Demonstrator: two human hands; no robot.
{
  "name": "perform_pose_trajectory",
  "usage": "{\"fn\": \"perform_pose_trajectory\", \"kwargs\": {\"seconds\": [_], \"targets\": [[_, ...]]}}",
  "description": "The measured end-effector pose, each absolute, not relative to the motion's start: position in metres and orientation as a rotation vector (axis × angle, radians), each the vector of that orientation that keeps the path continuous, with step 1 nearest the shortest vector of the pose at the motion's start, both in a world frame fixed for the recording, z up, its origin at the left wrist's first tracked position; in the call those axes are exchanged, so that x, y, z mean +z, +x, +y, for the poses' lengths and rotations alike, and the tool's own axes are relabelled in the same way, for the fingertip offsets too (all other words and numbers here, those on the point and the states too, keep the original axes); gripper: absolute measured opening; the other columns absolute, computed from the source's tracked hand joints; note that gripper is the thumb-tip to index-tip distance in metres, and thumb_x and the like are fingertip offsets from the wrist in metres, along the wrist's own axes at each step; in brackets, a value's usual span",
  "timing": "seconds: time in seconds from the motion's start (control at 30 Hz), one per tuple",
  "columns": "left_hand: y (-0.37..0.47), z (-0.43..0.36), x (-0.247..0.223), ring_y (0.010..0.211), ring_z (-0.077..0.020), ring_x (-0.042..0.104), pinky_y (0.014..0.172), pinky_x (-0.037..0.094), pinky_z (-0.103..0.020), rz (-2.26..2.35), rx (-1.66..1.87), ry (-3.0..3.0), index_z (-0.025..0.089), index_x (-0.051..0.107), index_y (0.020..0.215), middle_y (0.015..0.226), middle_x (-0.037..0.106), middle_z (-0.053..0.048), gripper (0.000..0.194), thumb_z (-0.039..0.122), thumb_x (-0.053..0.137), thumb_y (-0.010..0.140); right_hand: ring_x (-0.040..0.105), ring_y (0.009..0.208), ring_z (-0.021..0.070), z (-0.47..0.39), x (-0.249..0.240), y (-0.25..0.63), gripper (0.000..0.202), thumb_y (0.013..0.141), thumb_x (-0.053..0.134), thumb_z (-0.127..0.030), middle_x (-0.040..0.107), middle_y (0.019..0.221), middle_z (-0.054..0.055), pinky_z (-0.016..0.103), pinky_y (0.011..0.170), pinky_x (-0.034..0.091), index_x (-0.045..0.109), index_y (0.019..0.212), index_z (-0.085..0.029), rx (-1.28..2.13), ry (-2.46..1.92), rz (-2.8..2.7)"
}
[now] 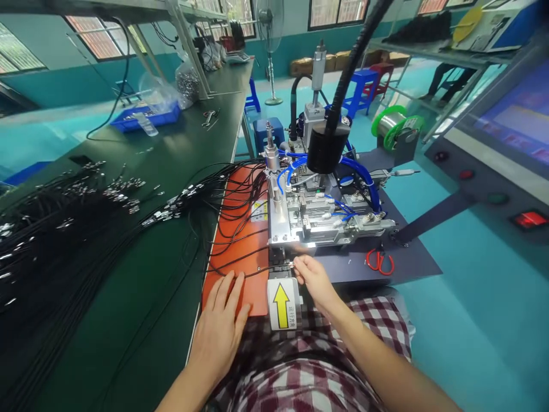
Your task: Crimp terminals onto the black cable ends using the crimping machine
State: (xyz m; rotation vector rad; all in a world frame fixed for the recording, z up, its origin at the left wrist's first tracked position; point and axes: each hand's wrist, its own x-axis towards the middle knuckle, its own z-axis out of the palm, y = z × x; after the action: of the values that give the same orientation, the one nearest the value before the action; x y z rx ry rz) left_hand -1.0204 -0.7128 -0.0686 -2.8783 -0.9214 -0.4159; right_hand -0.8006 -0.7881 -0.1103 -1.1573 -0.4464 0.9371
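Observation:
My right hand (312, 279) pinches the small silvery connector (291, 265) at the end of a black cable (268, 268), at the front of the machine's feed track. My left hand (221, 320) lies with its fingers stretched out on the orange mat (253, 294). Its fingertips are at the same cable; whether they press on it I cannot tell. Just below the track sits a white label (282, 320) with a yellow arrow. More black cables run across the mat into the metal machine (317, 220) with blue air hoses.
Bundles of black cables (98, 229) with metal ends cover the green bench at left. Red-handled scissors (380, 263) rest on the machine's base. A black cylinder on a flexible arm (328, 149) hangs over the machine. A wire spool (394, 126) and a control panel (489, 171) stand at right.

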Motion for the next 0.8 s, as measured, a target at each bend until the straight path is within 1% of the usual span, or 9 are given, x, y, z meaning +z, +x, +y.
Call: {"fn": "perform_pose_trajectory", "kwargs": {"seconds": [0.1, 0.17, 0.27, 0.33, 0.4, 0.47, 0.57, 0.7, 0.8], "targets": [[-1.019, -0.701, -0.065, 0.132, -0.0293, 0.042, 0.104, 0.044, -0.046, -0.861, -0.319, -2.884, 0.018, 0.039, 0.144, 0.147, 0.042, -0.011, 0.052, 0.042, 0.033, 0.098, 0.035, 0.046, 0.0080, -0.788, -0.107, -0.801, 0.049, 0.063, 0.070, -0.064, 0.046, 0.054, -0.006, 0.025, 0.048, 0.027, 0.051, 0.062, -0.019, 0.925, -1.168, -0.446], [-1.017, -0.695, -0.061, 0.131, -0.0287, 0.044, 0.106, 0.042, -0.045, -0.839, -0.277, -2.892, 0.018, 0.042, 0.143, 0.146, 0.044, -0.011, 0.053, 0.043, 0.032, 0.098, 0.036, 0.047, 0.0079, -0.789, -0.105, -0.800, 0.049, 0.061, 0.072, -0.064, 0.047, 0.054, -0.006, 0.025, 0.048, 0.028, 0.051, 0.061, -0.019, 0.922, -1.184, -0.442], [-1.015, -0.695, -0.057, 0.131, -0.0292, 0.042, 0.108, 0.039, -0.045, -0.826, -0.238, -2.907, 0.014, 0.043, 0.142, 0.145, 0.044, -0.013, 0.054, 0.042, 0.032, 0.098, 0.039, 0.048, 0.0079, -0.794, -0.106, -0.797, 0.050, 0.057, 0.075, -0.063, 0.049, 0.055, -0.006, 0.024, 0.049, 0.030, 0.053, 0.061, -0.019, 0.939, -1.219, -0.423], [-1.015, -0.697, -0.056, 0.132, -0.0291, 0.040, 0.110, 0.037, -0.044, -0.813, -0.220, -2.924, 0.013, 0.043, 0.142, 0.145, 0.044, -0.014, 0.053, 0.040, 0.033, 0.098, 0.043, 0.049, 0.0088, -0.801, -0.110, -0.793, 0.051, 0.060, 0.073, -0.065, 0.055, 0.059, -0.003, 0.024, 0.048, 0.030, 0.058, 0.066, -0.018, 0.967, -1.249, -0.397], [-1.016, -0.698, -0.056, 0.132, -0.0284, 0.039, 0.111, 0.036, -0.043, -0.803, -0.211, -2.943, 0.013, 0.042, 0.143, 0.145, 0.043, -0.013, 0.052, 0.039, 0.034, 0.098, 0.045, 0.048, 0.0091, -0.811, -0.116, -0.790, 0.055, 0.064, 0.067, -0.070, 0.059, 0.063, -0.001, 0.024, 0.046, 0.029, 0.062, 0.075, -0.017, 0.974, -1.279, -0.352], [-1.017, -0.698, -0.057, 0.131, -0.0278, 0.039, 0.111, 0.036, -0.042, -0.800, -0.220, -2.948, 0.015, 0.042, 0.143, 0.145, 0.043, -0.012, 0.051, 0.038, 0.035, 0.098, 0.044, 0.046, 0.0085, -0.823, -0.124, -0.786, 0.057, 0.066, 0.064, -0.072, 0.058, 0.063, -0.002, 0.024, 0.043, 0.027, 0.061, 0.079, -0.017, 0.950, -1.298, -0.309], [-1.018, -0.697, -0.059, 0.130, -0.0280, 0.041, 0.109, 0.038, -0.043, -0.784, -0.270, -2.933, 0.015, 0.043, 0.142, 0.145, 0.044, -0.012, 0.050, 0.038, 0.035, 0.098, 0.042, 0.044, 0.0085, -0.842, -0.137, -0.783, 0.055, 0.065, 0.066, -0.071, 0.055, 0.061, -0.003, 0.024, 0.041, 0.026, 0.060, 0.078, -0.018, 0.910, -1.308, -0.266], [-1.021, -0.694, -0.062, 0.129, -0.0278, 0.044, 0.107, 0.041, -0.045, -0.744, -0.374, -2.909, 0.016, 0.045, 0.140, 0.142, 0.048, -0.012, 0.049, 0.038, 0.034, 0.098, 0.044, 0.044, 0.0097, -0.864, -0.153, -0.783, 0.054, 0.062, 0.069, -0.070, 0.056, 0.059, -0.001, 0.023, 0.040, 0.027, 0.061, 0.074, -0.017, 0.873, -1.342, -0.213], [-1.025, -0.690, -0.067, 0.128, -0.0276, 0.046, 0.105, 0.044, -0.045, -0.744, -0.416, -2.887, 0.019, 0.045, 0.141, 0.142, 0.049, -0.011, 0.049, 0.039, 0.034, 0.098, 0.042, 0.041, 0.0092, -0.877, -0.164, -0.786, 0.056, 0.057, 0.070, -0.071, 0.053, 0.054, -0.002, 0.022, 0.039, 0.026, 0.060, 0.069, -0.017, 0.862, -1.374, -0.178]]}}
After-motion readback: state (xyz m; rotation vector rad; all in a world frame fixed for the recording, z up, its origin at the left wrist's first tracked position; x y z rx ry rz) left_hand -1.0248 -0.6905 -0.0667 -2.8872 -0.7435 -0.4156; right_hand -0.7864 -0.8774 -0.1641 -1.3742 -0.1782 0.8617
